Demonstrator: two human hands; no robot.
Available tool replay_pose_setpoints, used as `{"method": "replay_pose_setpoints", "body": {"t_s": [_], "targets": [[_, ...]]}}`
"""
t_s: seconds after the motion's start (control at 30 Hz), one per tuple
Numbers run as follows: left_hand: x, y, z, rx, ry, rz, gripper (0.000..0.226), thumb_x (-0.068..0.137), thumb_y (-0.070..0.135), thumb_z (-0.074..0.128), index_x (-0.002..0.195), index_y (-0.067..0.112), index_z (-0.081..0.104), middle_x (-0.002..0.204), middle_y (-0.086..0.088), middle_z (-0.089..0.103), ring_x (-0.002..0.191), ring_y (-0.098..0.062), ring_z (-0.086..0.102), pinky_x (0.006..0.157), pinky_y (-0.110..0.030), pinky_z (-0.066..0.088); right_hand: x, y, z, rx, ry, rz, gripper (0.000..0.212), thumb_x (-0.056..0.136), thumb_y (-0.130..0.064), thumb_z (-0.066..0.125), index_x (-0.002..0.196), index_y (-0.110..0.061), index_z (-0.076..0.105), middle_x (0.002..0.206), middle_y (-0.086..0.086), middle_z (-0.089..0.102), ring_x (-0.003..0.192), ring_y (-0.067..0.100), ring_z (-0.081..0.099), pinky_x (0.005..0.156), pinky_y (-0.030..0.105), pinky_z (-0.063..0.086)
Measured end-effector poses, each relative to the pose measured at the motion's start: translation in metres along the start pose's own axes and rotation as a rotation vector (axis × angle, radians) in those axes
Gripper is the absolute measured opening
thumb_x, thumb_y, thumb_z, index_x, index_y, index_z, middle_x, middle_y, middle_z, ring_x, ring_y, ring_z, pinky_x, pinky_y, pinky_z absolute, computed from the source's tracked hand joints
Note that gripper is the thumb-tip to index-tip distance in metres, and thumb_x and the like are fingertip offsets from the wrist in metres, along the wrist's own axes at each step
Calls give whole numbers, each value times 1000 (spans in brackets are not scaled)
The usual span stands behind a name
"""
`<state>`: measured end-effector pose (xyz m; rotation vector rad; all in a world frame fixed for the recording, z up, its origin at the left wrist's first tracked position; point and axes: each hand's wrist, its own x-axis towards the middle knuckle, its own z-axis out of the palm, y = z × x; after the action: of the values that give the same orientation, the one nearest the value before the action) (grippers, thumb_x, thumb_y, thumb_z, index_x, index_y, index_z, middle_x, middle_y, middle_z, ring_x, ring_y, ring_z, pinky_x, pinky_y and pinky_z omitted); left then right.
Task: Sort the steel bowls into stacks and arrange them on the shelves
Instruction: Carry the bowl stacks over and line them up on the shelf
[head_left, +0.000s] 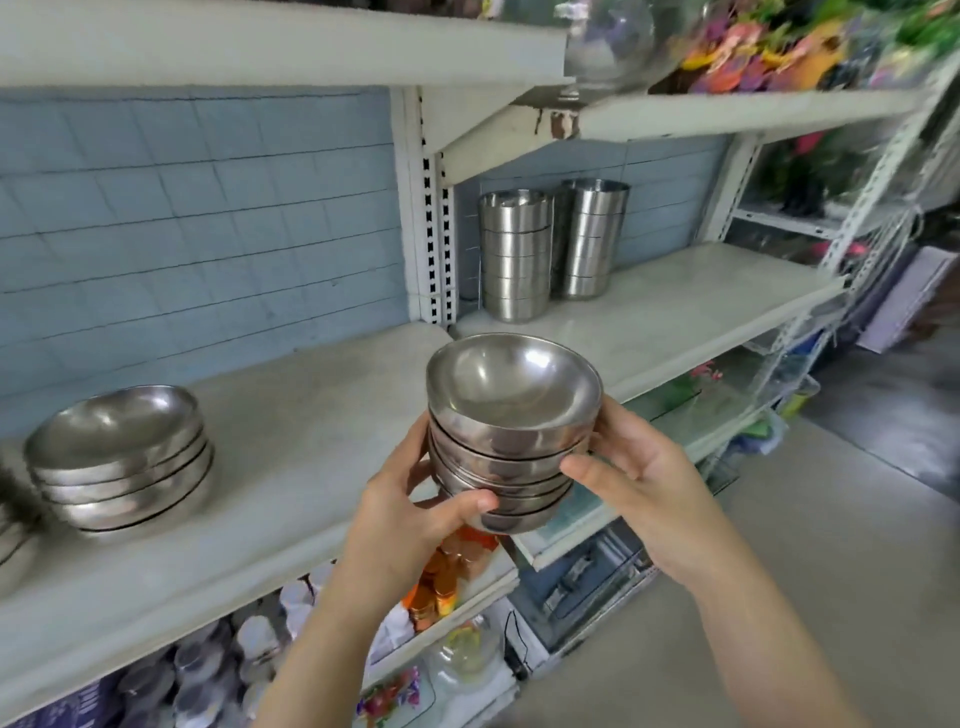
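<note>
Holding a nested stack of shiny round steel bowls (511, 436) in mid-air, just before the pale grey metal shelf (311, 431). Curling the left hand (410, 514) round the lower bowls, thumb across the front; clasping the opposite side with the right hand (639, 467). Facing, further back, a wider steel bowl stack (122, 457) sitting on that shelf and two tall steel container stacks (519, 254) beyond.

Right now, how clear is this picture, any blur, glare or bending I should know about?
Head view: the held bowl stack is fairly sharp, with bright glare spots inside the top bowl; the flowers at upper right and the bowls at the left edge are smeared; the wide lens bends the shelf edges into curves.
</note>
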<state>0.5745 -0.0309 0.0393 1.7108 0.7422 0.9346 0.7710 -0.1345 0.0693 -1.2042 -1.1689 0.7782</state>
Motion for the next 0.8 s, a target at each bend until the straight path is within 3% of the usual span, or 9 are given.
{"method": "replay_pose_setpoints", "body": {"t_s": [0.2,0.3,0.47,0.73,0.8], "targets": [[99,-24,62,-39,-35,19,87,59,47,84,137,32,48,120,20,65,111,0,60,90,-13,47,74,32,-74,-50,50,10,62,76,-21,72,135,-31,54,132,-14,65,126,7,58,93,17,49],[148,-35,92,-86,-66,-16,89,59,39,85,139,30,48,118,17,67,111,-2,61,86,-11,47,109,46,-113,-80,71,24,62,77,-24,71,135,-30,53,132,-14,64,126,7,58,95,18,49],[221,-50,142,-84,-139,-4,91,60,49,83,140,36,44,125,18,63,117,-5,58,97,-23,46,153,69,-174,-92,116,25,60,77,-18,68,135,-25,55,128,-16,67,122,4,60,91,13,48],[336,-74,234,-60,-151,-46,97,53,53,81,140,29,44,122,17,63,111,0,60,88,-11,46,239,118,-292,-91,92,33,61,77,-23,71,136,-20,56,129,-8,68,123,11,60,94,17,49],[369,-81,263,-45,-134,-55,98,53,54,81,140,29,43,122,17,62,110,-1,60,88,-12,46,271,132,-328,-74,58,37,64,75,-36,77,134,-20,57,128,-7,68,122,10,61,93,16,48]]}}
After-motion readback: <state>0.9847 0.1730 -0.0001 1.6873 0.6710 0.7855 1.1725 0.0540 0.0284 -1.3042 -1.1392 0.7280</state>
